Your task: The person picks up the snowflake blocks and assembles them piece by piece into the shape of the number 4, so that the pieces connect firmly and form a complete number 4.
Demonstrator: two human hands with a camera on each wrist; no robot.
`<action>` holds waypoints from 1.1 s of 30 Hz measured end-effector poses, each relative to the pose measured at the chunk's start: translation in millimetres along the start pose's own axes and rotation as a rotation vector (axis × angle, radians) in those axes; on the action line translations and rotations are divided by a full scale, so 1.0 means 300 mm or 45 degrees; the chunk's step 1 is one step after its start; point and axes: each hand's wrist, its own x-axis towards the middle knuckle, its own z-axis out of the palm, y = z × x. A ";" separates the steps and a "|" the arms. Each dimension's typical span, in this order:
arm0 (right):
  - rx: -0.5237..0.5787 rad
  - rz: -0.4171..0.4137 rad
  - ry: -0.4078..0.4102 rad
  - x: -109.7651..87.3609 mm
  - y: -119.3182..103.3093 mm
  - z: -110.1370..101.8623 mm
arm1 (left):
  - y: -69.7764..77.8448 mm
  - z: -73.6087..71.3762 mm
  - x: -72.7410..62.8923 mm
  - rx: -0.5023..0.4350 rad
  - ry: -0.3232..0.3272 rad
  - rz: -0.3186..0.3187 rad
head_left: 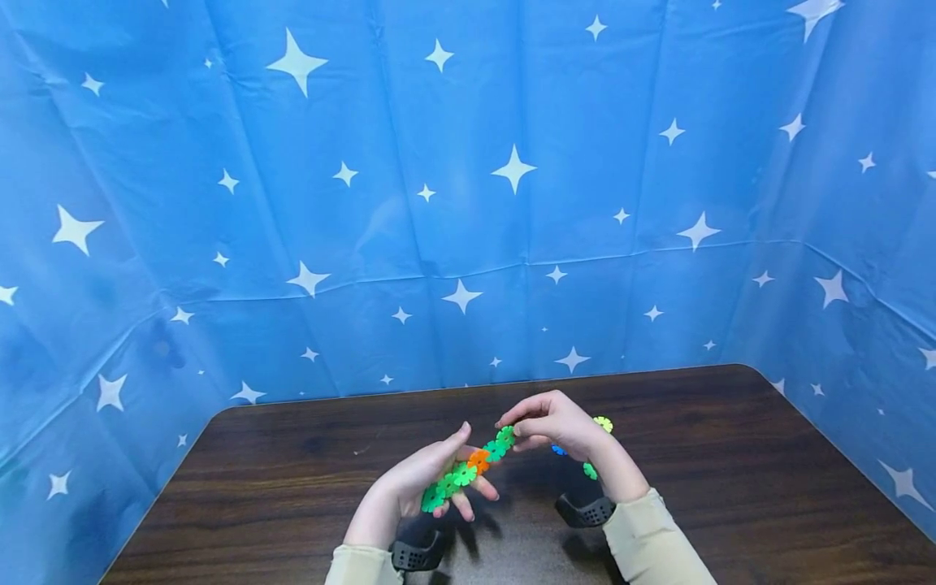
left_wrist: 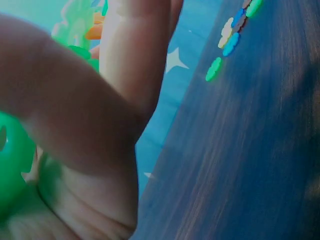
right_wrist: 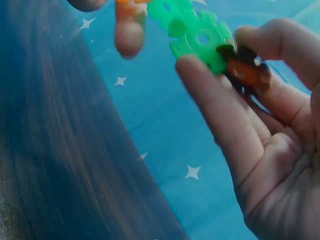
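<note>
A chain of interlocking flower-shaped plastic discs [head_left: 478, 462], green with one orange disc, slants up between the two hands. Its lower part lies across the palm and fingers of my left hand [head_left: 417, 479], whose thumb points up and whose fingers are spread. At the upper end, my right hand [head_left: 559, 426] pinches the chain between thumb and fingers. In the right wrist view a dark brown disc [right_wrist: 245, 72] sits in those fingers against the end green disc [right_wrist: 202, 37]; whether the two are joined I cannot tell.
Beyond my right hand lie several loose discs on the dark wooden table [head_left: 278, 479]: a yellow disc [head_left: 603, 424], a blue disc [head_left: 559, 449] and a green disc [head_left: 589, 470] among them. A blue star-patterned curtain [head_left: 468, 203] stands behind the table and along its sides.
</note>
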 end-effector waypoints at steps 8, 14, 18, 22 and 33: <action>-0.132 0.066 0.002 0.000 -0.004 0.022 | -0.006 -0.006 0.003 0.032 0.082 -0.003; -0.175 0.086 -0.019 0.005 0.007 0.022 | -0.008 -0.019 -0.003 0.034 0.121 -0.016; -0.112 0.104 0.014 0.019 0.018 0.034 | -0.002 -0.044 -0.022 -0.067 0.142 0.027; 0.034 0.121 0.092 0.032 0.027 0.053 | 0.013 -0.070 -0.050 -0.254 0.182 0.110; 0.587 0.118 0.401 0.049 0.029 0.081 | 0.038 -0.063 -0.063 -0.440 0.498 0.367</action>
